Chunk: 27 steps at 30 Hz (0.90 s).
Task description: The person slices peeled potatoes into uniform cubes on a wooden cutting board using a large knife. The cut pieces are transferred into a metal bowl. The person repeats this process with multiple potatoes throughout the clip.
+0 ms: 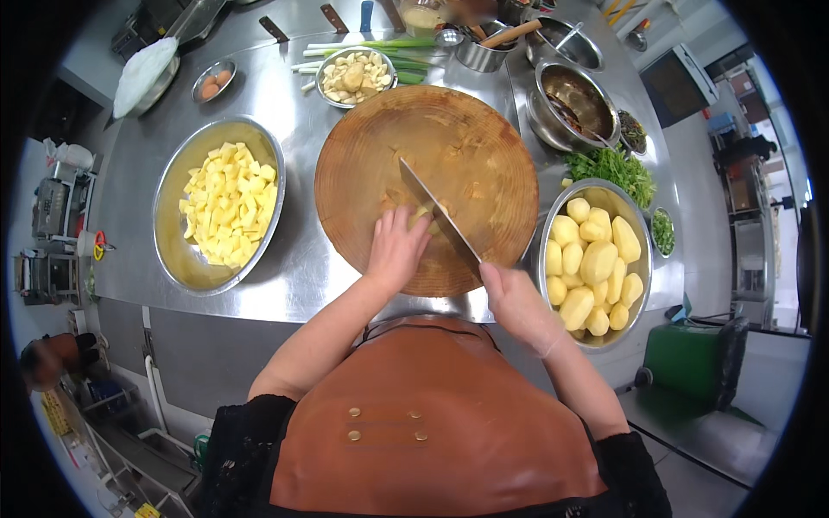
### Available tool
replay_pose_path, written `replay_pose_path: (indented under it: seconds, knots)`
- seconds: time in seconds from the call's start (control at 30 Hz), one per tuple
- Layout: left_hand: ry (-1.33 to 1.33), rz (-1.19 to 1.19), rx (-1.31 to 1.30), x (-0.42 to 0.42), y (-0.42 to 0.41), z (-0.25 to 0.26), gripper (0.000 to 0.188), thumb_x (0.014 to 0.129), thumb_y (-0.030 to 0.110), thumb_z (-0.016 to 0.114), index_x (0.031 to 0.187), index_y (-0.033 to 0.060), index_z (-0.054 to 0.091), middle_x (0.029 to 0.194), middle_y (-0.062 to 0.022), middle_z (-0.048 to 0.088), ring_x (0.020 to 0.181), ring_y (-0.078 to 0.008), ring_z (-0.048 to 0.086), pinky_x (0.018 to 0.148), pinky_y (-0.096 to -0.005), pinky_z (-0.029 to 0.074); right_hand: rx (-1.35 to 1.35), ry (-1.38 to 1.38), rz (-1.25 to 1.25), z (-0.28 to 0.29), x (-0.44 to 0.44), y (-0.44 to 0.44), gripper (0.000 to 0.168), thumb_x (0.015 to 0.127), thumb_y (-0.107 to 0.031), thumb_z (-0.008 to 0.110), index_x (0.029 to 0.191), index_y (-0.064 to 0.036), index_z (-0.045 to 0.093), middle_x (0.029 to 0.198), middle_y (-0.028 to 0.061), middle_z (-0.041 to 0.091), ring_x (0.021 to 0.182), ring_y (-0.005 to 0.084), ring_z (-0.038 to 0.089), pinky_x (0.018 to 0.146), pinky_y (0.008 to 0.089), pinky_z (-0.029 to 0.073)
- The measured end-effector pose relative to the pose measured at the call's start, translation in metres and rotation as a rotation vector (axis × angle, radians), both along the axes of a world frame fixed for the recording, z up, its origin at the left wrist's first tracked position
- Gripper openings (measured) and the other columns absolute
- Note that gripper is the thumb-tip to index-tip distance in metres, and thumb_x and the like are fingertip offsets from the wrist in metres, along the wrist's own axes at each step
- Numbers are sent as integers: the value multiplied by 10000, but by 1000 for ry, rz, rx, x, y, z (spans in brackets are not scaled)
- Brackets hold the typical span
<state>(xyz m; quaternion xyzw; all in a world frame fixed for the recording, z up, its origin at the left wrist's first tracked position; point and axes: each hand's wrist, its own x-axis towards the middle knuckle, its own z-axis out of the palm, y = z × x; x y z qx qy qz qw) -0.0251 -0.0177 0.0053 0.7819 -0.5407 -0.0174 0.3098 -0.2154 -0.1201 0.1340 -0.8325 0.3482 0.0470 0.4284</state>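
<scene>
My right hand point(515, 304) is closed round the handle of a cleaver point(440, 210), whose blade slants up and left over a round wooden chopping block point(421, 136). Under the fingertips of my left hand point(398, 246), on the block, lies a piece of peeled potato point(421, 217), close beside the blade and partly hidden. To the left, a steel bowl point(170, 259) contains potato chunks point(230, 204). Whole peeled potatoes point(599, 262) fill another steel bowl point(642, 311) at the right.
Behind the block are a bowl of garlic cloves point(353, 78), scallions point(411, 61) and several upright knife handles point(333, 18). A small bowl of eggs point(215, 84) stands back left. Steel pots point(573, 103), green herbs point(612, 175) and chopped greens point(662, 231) line the right side.
</scene>
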Motion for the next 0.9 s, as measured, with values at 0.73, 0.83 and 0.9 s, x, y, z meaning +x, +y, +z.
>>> replay_pose_path:
  seconds: [0.73, 0.83, 0.9]
  knots:
    - [100, -19, -89, 8, 32, -6, 305, 847, 62, 704, 1139, 51, 618, 1155, -154, 515, 1078, -361, 523, 907, -444, 479, 135, 2, -118, -2, 3, 19, 451, 1060, -351, 428, 975, 41, 635, 762, 285, 621, 750, 470, 610, 681, 484, 476]
    - [106, -17, -93, 8, 34, -5, 307, 846, 60, 704, 1140, 49, 617, 1139, -151, 518, 1077, -356, 526, 901, -444, 483, 58, -23, -48, 13, -5, 27, 437, 1057, -346, 437, 999, 34, 647, 770, 282, 627, 758, 465, 617, 679, 478, 483]
    - [95, -3, -103, 7, 35, -7, 307, 844, 61, 706, 1138, 47, 618, 1128, -146, 519, 1073, -356, 527, 899, -443, 484, 31, 22, -7, 19, -7, 31, 430, 1057, -340, 436, 1017, 30, 651, 777, 282, 628, 764, 468, 619, 680, 478, 486]
